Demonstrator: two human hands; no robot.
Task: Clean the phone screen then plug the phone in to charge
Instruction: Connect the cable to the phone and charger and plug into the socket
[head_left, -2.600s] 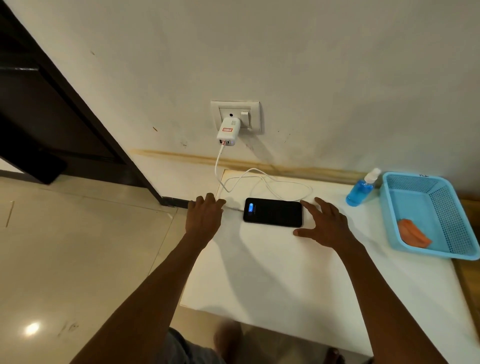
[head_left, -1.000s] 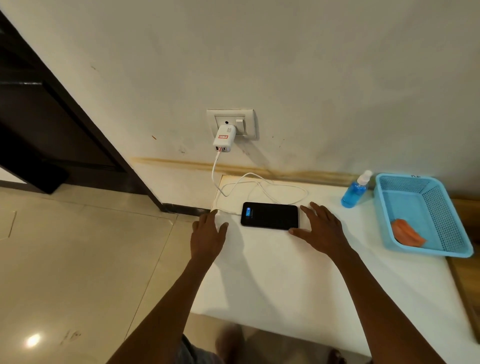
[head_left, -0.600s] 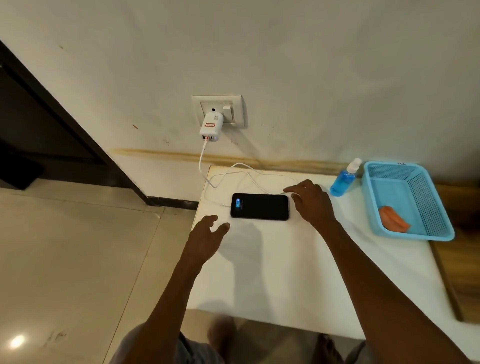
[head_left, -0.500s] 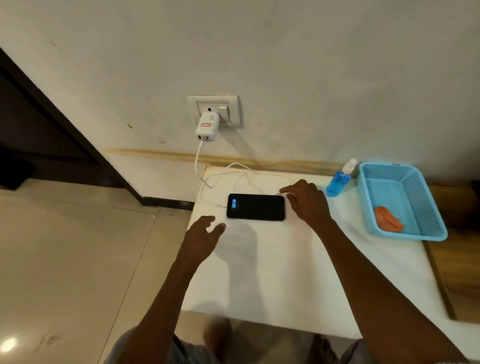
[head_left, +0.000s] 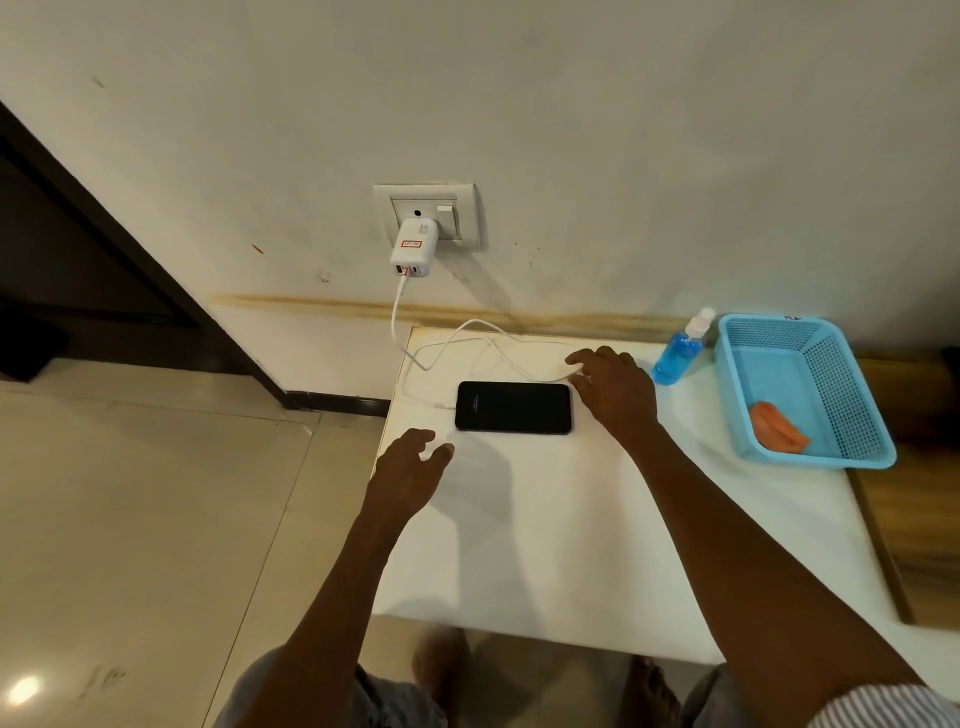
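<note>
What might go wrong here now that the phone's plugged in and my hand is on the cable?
The right hand is at the white cable, whose slack loops lie behind the phone; a snag could unplug or drag it. The phone lies near the table edge, and the left hand hovers close by.

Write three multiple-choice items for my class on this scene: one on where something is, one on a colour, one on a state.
1. Where does the orange cloth lie?
A. In the blue basket
B. On the phone
C. On the floor

2. What colour is the liquid in the spray bottle?
A. Red
B. Blue
C. Green

3. What is the state of the charger?
A. Lying on the table
B. Held in a hand
C. Plugged into the wall socket

Answers:
1 A, the cloth rests inside the basket, at its near end.
2 B, the bottle's contents look blue.
3 C, the charger sits in the socket, its white cable running down to the table.
</note>
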